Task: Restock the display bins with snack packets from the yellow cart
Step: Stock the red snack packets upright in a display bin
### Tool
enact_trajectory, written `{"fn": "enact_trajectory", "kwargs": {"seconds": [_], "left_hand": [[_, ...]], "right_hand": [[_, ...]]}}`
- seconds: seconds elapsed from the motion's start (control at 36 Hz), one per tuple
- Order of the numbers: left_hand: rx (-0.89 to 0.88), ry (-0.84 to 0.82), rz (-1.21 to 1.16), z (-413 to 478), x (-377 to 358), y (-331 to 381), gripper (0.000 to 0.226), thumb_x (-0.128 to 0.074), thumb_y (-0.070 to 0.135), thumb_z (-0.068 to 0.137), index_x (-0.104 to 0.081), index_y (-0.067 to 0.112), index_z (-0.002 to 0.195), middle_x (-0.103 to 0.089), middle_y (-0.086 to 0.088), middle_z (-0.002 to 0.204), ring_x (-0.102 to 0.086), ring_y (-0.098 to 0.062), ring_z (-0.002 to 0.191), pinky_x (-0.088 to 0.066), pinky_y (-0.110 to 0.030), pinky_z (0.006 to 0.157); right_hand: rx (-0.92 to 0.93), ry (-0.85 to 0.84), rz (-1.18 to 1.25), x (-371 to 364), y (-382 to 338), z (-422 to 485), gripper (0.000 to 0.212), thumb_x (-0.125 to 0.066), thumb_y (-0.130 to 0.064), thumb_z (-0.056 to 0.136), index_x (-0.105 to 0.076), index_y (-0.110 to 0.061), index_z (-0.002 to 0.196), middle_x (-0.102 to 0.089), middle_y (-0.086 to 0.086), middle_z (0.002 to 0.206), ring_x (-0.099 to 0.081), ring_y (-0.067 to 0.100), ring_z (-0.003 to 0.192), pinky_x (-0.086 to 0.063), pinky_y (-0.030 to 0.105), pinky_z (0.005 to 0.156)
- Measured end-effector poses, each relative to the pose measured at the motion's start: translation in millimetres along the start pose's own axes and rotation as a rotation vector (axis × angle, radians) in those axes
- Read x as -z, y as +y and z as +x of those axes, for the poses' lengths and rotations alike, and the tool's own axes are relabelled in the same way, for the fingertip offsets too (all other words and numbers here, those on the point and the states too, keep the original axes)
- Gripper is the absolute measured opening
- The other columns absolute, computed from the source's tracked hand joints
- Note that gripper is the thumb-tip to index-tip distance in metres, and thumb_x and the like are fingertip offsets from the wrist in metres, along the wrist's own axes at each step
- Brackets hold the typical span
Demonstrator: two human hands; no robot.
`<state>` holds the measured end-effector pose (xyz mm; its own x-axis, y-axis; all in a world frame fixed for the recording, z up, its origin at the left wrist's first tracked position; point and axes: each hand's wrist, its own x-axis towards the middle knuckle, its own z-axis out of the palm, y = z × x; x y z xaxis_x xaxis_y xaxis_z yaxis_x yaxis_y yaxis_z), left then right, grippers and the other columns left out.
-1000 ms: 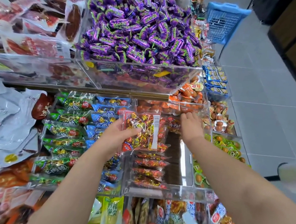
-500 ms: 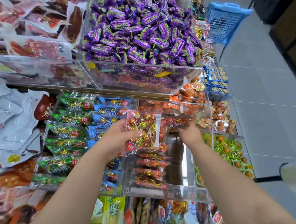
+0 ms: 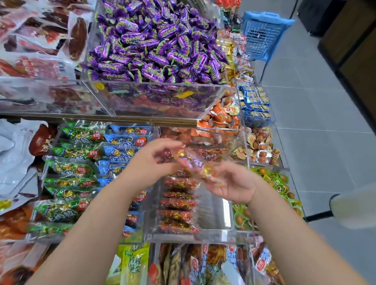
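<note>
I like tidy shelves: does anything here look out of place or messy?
Nothing looks spilled or torn. But the red packets fill only the left side of their clear bin, leaving its right side bare, and the purple candies are heaped above the rim of the upper bin.

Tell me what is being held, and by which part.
A motion-blurred clear snack packet: the left-hand grip pinches its left end, the right-hand grip its right end, above the clear bin.

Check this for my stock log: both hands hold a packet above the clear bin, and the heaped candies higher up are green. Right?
Head view: the heaped candies are purple, not green. The left hand and right hand do hold the packet above the clear bin.
</note>
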<state>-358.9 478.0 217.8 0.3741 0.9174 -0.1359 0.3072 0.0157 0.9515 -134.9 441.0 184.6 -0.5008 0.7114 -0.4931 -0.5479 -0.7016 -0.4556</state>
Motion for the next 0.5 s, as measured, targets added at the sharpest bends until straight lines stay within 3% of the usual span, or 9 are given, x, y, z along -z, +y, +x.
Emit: {"fn": "enact_trajectory", "kwargs": {"seconds": [0.08, 0.14, 0.17, 0.19, 0.25, 0.31, 0.36, 0.44, 0.5], "left_hand": [[0.233, 0.105, -0.334, -0.3, 3.0, 0.5, 0.043, -0.053, 0.001, 0.092, -0.05, 0.024, 0.128, -0.057, -0.002, 0.124, -0.064, -0.011, 0.097, -0.055, -0.028, 0.076], [0.366, -0.016, -0.586, -1.9, 6.4, 0.3, 0.036, -0.056, 0.025, 0.093, -0.047, 0.016, 0.127, -0.063, -0.011, 0.113, -0.071, -0.025, 0.091, -0.059, -0.035, 0.073], [0.392, -0.092, -0.594, -3.1, 7.5, -0.5, 0.044, -0.059, 0.038, 0.087, -0.049, 0.016, 0.123, -0.064, -0.01, 0.106, -0.071, -0.026, 0.089, -0.059, -0.037, 0.073], [0.396, -0.142, -0.541, -3.9, 7.4, -1.0, 0.051, -0.063, 0.044, 0.08, -0.049, 0.017, 0.121, -0.064, -0.007, 0.104, -0.071, -0.025, 0.088, -0.059, -0.036, 0.073], [0.338, -0.132, -0.366, -4.5, 3.7, -1.0, 0.044, -0.072, 0.028, 0.078, -0.051, 0.019, 0.116, -0.06, -0.004, 0.108, -0.072, -0.02, 0.083, -0.059, -0.03, 0.071], [0.292, -0.055, -0.248, -3.1, 0.3, 0.2, 0.029, -0.069, 0.007, 0.083, -0.055, 0.023, 0.102, -0.061, 0.0, 0.102, -0.072, -0.013, 0.076, -0.057, -0.022, 0.065], [0.264, -0.019, -0.16, 0.3, -0.2, -0.6, 0.023, -0.067, 0.003, 0.086, -0.058, 0.022, 0.096, -0.065, -0.001, 0.096, -0.072, -0.01, 0.072, -0.056, -0.019, 0.062], [0.222, -0.053, 0.01, 6.4, -1.0, -2.8, 0.015, -0.068, 0.007, 0.087, -0.064, 0.019, 0.096, -0.07, -0.005, 0.099, -0.072, -0.009, 0.075, -0.057, -0.019, 0.064], [0.197, -0.109, 0.098, 10.8, -4.0, -1.4, 0.014, -0.068, 0.009, 0.087, -0.066, 0.021, 0.093, -0.07, -0.002, 0.102, -0.072, -0.01, 0.079, -0.058, -0.022, 0.068]], "right_hand": [[0.104, 0.111, -0.106, 1.0, 5.4, -0.5, 0.033, -0.058, 0.001, 0.077, -0.057, -0.002, 0.11, -0.071, 0.015, 0.083, -0.071, 0.02, 0.069, -0.059, 0.03, 0.06], [0.176, 0.205, -0.128, 5.0, 10.1, 0.6, 0.058, -0.064, 0.002, 0.07, -0.041, -0.009, 0.122, -0.072, 0.016, 0.087, -0.071, 0.024, 0.072, -0.058, 0.03, 0.06], [0.198, 0.238, -0.159, 5.7, 13.2, 0.7, 0.066, -0.066, 0.003, 0.067, -0.039, -0.011, 0.125, -0.072, 0.017, 0.091, -0.072, 0.025, 0.076, -0.059, 0.032, 0.064], [0.204, 0.263, -0.197, 7.4, 16.2, 1.2, 0.072, -0.068, 0.004, 0.064, -0.038, -0.014, 0.128, -0.071, 0.019, 0.096, -0.071, 0.028, 0.082, -0.059, 0.035, 0.069], [0.193, 0.312, -0.265, 6.6, 21.1, -1.0, 0.082, -0.071, 0.005, 0.062, -0.037, -0.019, 0.133, -0.07, 0.019, 0.102, -0.069, 0.03, 0.091, -0.058, 0.039, 0.078], [0.224, 0.353, -0.303, 3.9, 22.1, -5.5, 0.078, -0.075, -0.002, 0.059, -0.044, -0.023, 0.128, -0.07, 0.013, 0.105, -0.071, 0.024, 0.089, -0.058, 0.033, 0.072], [0.335, 0.434, -0.427, 2.3, 20.4, -9.4, 0.069, -0.079, -0.014, 0.059, -0.051, -0.027, 0.121, -0.063, 0.007, 0.117, -0.07, 0.013, 0.087, -0.056, 0.028, 0.074], [0.565, 0.696, -0.956, 4.2, 15.6, -11.9, 0.078, -0.083, -0.035, 0.063, -0.042, -0.038, 0.13, -0.049, -0.01, 0.132, -0.053, 0.005, 0.114, -0.041, 0.031, 0.101], [0.675, 0.677, -1.4, 0.9, 10.3, -11.1, 0.09, -0.082, -0.044, 0.063, -0.034, -0.036, 0.139, -0.038, -0.008, 0.141, -0.034, 0.009, 0.129, -0.028, 0.034, 0.11]]}}
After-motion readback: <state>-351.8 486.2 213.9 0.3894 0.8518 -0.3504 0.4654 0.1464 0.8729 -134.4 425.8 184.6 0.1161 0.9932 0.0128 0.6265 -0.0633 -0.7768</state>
